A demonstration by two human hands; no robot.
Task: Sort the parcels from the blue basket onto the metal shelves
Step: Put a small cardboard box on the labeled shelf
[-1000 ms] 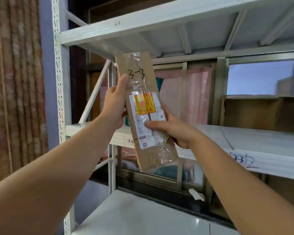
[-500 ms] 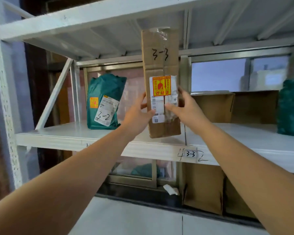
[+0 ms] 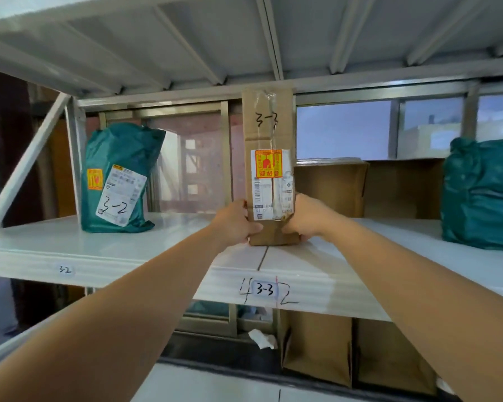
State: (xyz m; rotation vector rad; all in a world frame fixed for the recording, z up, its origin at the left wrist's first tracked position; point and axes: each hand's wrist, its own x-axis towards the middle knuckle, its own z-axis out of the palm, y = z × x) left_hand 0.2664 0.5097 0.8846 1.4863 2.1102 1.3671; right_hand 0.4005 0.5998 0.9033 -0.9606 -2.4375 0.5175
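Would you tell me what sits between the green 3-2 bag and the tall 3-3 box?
Only bare shelf in the head view, up to the left hand gripping the box.

The tall cardboard parcel (image 3: 269,169) marked 3-3 is no longer hanging tilted in the air at the left end of the rack; it is now standing upright with its base on the white shelf (image 3: 157,248), just behind the 3-3 label (image 3: 264,290) on the front edge. The left hand (image 3: 234,223) and right hand (image 3: 308,217) are gripping it lower than before, at either side near its base, arms reaching farther in.
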